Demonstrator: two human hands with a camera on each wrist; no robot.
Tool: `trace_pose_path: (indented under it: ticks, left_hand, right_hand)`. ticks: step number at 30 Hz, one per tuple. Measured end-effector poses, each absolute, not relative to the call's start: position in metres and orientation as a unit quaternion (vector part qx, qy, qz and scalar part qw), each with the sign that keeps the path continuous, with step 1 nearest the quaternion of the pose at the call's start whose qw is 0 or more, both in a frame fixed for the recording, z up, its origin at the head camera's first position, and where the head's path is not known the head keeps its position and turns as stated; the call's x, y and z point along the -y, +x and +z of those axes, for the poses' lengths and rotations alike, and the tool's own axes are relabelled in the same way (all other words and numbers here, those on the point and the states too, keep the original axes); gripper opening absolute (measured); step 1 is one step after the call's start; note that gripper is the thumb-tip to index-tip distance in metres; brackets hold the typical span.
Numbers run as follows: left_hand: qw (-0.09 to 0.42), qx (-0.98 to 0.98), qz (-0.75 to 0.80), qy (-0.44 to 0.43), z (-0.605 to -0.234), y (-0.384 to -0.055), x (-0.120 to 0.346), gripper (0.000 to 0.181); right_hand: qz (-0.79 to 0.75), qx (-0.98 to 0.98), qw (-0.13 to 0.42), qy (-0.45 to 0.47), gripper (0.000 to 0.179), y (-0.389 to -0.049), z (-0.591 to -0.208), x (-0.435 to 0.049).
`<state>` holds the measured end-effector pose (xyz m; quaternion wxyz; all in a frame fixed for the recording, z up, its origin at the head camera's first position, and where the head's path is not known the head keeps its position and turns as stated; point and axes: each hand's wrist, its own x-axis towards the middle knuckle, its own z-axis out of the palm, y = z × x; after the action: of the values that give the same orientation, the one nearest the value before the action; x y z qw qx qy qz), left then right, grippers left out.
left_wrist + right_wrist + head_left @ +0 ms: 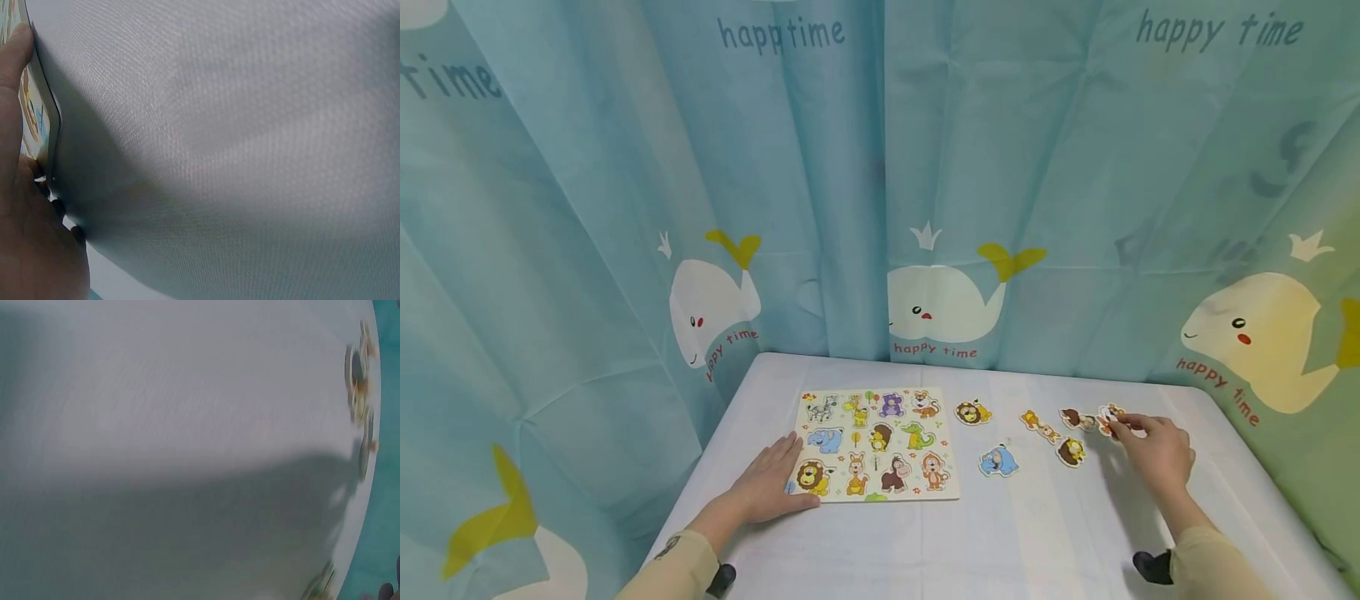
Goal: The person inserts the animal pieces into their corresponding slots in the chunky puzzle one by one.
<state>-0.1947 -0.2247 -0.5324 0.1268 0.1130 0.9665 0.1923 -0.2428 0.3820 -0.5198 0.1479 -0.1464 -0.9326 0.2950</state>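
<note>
A flat animal puzzle board (pixel 917 494) lies on the white table. My left hand (pixel 767 482) rests at its lower left corner, fingers along the left edge and thumb on the front edge; in the left wrist view the thumb (pixel 17 53) lies over the board's rim. Over at the right, my right hand (pixel 1161 457) pinches an orange-and-white animal puzzle piece (pixel 1107 419) between thumb and fingers, close over the table. Just left of it is a brown monkey piece (pixel 1072 417), with a hedgehog piece (pixel 1071 452) nearer me. The right wrist view catches only dark fingertips (pixel 386 591).
Between board and right hand lie a lion piece (pixel 973 412), a blue elephant piece (pixel 998 461) and an orange kangaroo-like piece (pixel 1040 426). A blue whale-print curtain (pixel 820 167) hangs behind the white table (pixel 970 550) and along its sides.
</note>
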Motion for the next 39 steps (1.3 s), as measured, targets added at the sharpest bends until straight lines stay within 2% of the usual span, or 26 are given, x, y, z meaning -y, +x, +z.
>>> trace_pose_path:
  ticks: [22, 39]
  left_hand:
    - [0.130, -0.967, 0.189, 0.110, -0.534, -0.197, 0.225, 0.115]
    - [0.126, -0.968, 0.191, 0.109, -0.534, -0.195, 0.225, 0.114]
  right_hand:
    - [0.301, 0.938, 0.173, -0.014, 0.025, -0.272, -0.515, -0.294]
    - [0.313, 0.938, 0.149, 0.026, 0.024, -0.295, -0.518, -0.236]
